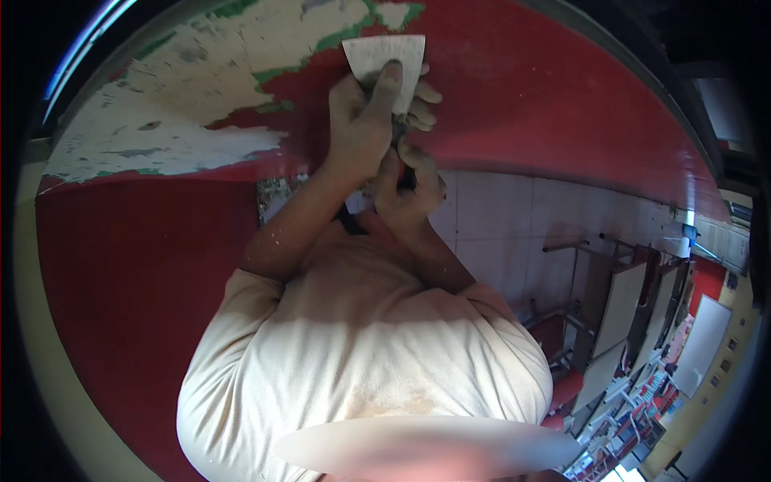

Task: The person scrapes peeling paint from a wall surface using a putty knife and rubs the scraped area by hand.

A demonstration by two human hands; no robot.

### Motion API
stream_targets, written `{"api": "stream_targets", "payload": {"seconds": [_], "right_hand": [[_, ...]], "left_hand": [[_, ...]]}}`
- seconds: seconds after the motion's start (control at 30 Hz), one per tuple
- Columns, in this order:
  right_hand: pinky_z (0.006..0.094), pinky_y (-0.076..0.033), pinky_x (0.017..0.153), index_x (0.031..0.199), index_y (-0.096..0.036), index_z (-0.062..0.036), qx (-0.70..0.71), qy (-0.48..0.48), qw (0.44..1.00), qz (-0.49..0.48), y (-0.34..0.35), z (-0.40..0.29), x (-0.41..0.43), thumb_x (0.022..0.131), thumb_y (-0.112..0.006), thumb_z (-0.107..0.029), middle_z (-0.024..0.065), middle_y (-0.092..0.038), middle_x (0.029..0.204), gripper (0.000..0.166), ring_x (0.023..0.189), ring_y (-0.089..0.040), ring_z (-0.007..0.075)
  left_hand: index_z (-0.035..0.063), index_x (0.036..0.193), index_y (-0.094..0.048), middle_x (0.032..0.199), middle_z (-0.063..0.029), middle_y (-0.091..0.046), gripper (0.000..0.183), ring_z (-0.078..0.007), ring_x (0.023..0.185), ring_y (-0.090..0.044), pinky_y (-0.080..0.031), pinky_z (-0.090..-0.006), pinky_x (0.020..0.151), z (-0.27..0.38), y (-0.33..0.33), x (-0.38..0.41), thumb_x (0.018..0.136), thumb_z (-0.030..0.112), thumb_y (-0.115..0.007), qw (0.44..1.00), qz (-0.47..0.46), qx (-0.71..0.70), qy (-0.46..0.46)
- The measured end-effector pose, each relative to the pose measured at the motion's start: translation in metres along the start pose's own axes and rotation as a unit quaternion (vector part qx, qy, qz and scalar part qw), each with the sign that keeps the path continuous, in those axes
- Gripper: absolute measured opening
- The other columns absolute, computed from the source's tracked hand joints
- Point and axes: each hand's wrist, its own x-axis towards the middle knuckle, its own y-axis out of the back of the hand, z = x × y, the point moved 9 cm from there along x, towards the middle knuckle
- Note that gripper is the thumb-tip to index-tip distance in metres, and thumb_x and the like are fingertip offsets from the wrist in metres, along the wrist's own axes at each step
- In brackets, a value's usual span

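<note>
A putty knife with a wide, pale metal blade points up against a red painted wall. My left hand grips the blade, its thumb flat on the near face and its fingertips showing past the right edge. Lower down, my right hand is closed around the dark and red handle, most of which its fingers hide. Left of the blade is a large stripped patch, whitish and beige with green paint along its ragged border. Whether the blade's edge touches the wall, I cannot tell.
Another red wall section stands at my left. Paint flakes lie on the floor near the wall's foot. Pale floor tiles extend to the right. Several desks and red chairs crowd the right side, with a whiteboard beyond.
</note>
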Motion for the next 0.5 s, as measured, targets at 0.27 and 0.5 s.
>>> {"api": "stream_targets", "payload": {"seconds": [0.27, 0.5], "right_hand": [[0.0283, -0.051, 0.056, 0.09, -0.059, 0.0019, -0.029, 0.103, 0.994, 0.026, 0.001, 0.002, 0.003, 0.077, -0.068, 0.003, 0.0162, -0.066, 0.078, 0.016, 0.063, -0.065, 0.0198], [0.0207, -0.038, 0.039, 0.1, -0.055, 0.0037, 0.059, 0.087, 0.984, 0.141, 0.069, 0.029, 0.02, 0.09, -0.054, -0.003, 0.017, -0.062, 0.077, 0.012, 0.045, -0.048, 0.0102]], "left_hand": [[-0.0075, 0.106, -0.054, 0.075, -0.0097, -0.055, 0.04, -0.0122, 0.053, -0.047, -0.041, -0.0273, 0.051, -0.021, 0.013, -0.007, 0.099, 0.03, -0.04, 0.995, 0.016, -0.091, 0.032], [-0.0054, 0.106, -0.06, 0.102, -0.0205, -0.062, 0.035, -0.0327, 0.096, -0.06, -0.049, -0.0385, 0.082, 0.08, -0.018, -0.02, 0.092, 0.025, -0.051, 0.767, 0.039, 0.345, -0.539]]}}
